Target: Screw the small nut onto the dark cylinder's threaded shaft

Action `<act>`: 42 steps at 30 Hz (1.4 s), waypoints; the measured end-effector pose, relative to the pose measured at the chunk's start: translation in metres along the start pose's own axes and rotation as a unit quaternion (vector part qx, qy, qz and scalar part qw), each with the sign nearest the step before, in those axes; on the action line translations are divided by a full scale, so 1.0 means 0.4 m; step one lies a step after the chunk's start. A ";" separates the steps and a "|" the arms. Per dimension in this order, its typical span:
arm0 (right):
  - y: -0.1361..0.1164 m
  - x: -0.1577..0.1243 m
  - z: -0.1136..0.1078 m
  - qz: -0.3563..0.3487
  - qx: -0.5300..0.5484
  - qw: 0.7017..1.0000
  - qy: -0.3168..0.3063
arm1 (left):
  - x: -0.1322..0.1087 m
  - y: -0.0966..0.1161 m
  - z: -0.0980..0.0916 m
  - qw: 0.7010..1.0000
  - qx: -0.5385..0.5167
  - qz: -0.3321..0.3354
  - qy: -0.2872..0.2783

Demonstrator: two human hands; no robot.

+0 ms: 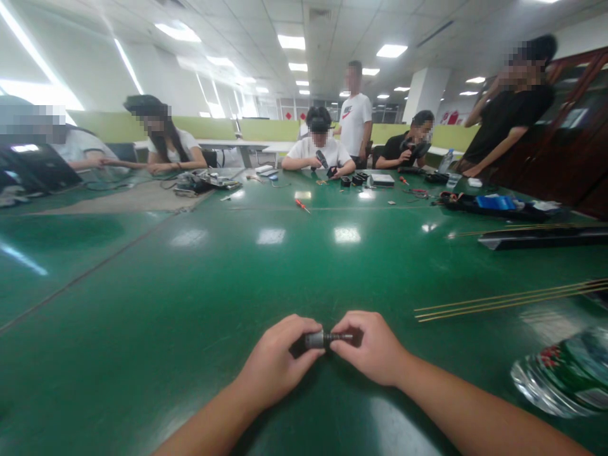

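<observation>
White shirt (357,130) reads NIKE; left grip (278,353), right grip (379,349) hold a shafted cylinder (314,340).

1. The bare left forearm (209,418) slants up and inward from the lower edge of the view.
2. The bare left hand (275,360) curves into a firm pinch, its thumb nearer the body than the forefinger.
3. The bare right forearm (468,405) angles in from the lower right.
4. The bare right hand (375,348) pinches likewise, thumb below forefinger.
5. Both hands face each other, thumb tips just apart.
</observation>
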State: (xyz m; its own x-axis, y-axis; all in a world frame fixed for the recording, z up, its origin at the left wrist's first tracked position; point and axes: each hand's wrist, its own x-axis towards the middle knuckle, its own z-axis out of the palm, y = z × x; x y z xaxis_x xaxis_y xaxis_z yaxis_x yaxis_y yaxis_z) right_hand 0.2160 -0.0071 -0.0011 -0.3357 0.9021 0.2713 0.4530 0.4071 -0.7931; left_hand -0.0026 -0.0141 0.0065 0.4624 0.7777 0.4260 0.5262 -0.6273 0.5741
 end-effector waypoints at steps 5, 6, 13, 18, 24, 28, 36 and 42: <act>0.001 -0.001 0.000 -0.002 -0.005 1.000 0.001 | 0.000 -0.001 -0.002 1.000 -0.001 0.000 0.000; 0.002 -0.002 0.000 -0.001 -0.004 1.000 0.002 | 0.000 -0.003 -0.002 1.000 -0.002 0.000 -0.001; 0.001 -0.005 -0.001 -0.001 0.003 1.000 0.005 | -0.002 -0.005 0.000 1.000 -0.001 0.001 0.004; -0.001 -0.003 -0.003 0.003 0.003 1.000 0.007 | -0.003 -0.004 -0.002 1.000 -0.012 -0.005 -0.002; -0.002 -0.001 -0.005 0.007 0.000 1.000 0.007 | -0.006 -0.009 0.001 1.000 -0.013 -0.006 -0.004; -0.002 0.000 -0.003 0.011 -0.003 1.000 0.006 | -0.007 -0.010 0.001 1.000 -0.011 -0.011 -0.005; -0.004 -0.003 -0.002 0.015 0.001 1.000 0.006 | -0.003 -0.014 0.003 1.000 -0.012 -0.001 0.001; 0.000 -0.003 -0.001 0.021 0.009 1.000 0.006 | -0.003 -0.014 -0.001 1.000 -0.006 -0.002 -0.002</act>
State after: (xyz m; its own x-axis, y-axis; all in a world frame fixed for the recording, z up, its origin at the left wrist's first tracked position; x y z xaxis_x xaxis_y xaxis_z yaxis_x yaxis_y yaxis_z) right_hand 0.2165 -0.0080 -0.0011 -0.3070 0.9200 0.2435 0.4513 0.3660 -0.8139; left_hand -0.0063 -0.0115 0.0031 0.4627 0.7802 0.4210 0.5192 -0.6234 0.5847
